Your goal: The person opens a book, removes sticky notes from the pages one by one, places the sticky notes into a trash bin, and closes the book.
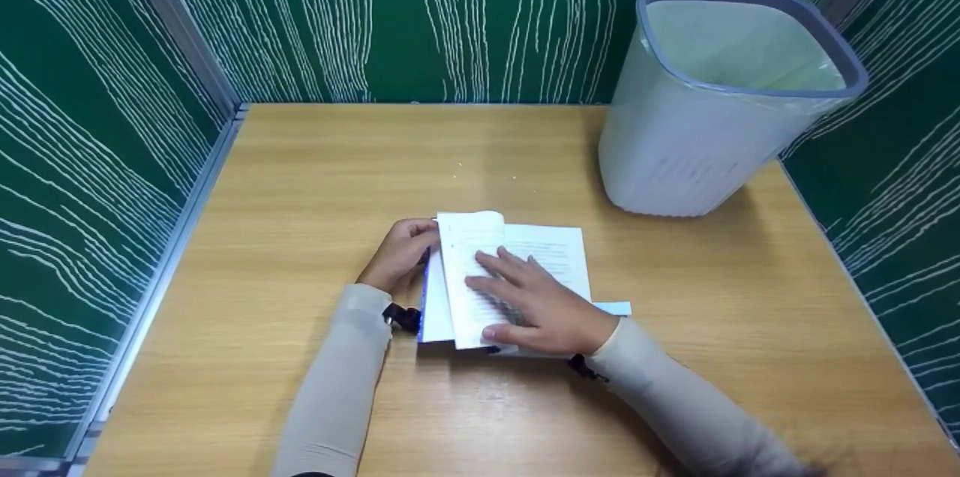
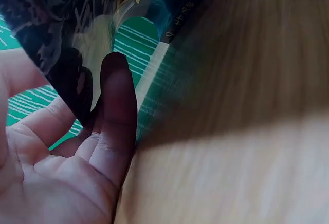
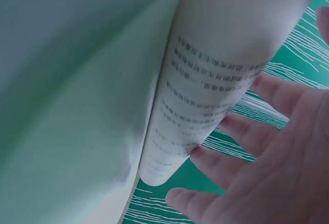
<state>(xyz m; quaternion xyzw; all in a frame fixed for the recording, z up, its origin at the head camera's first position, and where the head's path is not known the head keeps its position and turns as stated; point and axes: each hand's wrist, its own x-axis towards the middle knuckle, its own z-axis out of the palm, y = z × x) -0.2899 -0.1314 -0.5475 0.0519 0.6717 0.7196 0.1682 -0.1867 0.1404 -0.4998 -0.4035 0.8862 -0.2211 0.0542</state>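
An open book with printed pages lies on the wooden table in front of me. My left hand grips its left edge; in the left wrist view the thumb and fingers pinch a corner of the dark, glossy cover. A raised page leans over the left half of the book. Against this page rests my right hand, its fingers spread and fairly straight. The right wrist view shows those fingertips at the edge of the curved printed page. A pale blue strip sticks out at the book's right side.
A light-coloured bin with a grey rim and a liner stands at the table's back right. Tiny crumbs lie behind the book. Green panels with white lines enclose the table at the back and sides.
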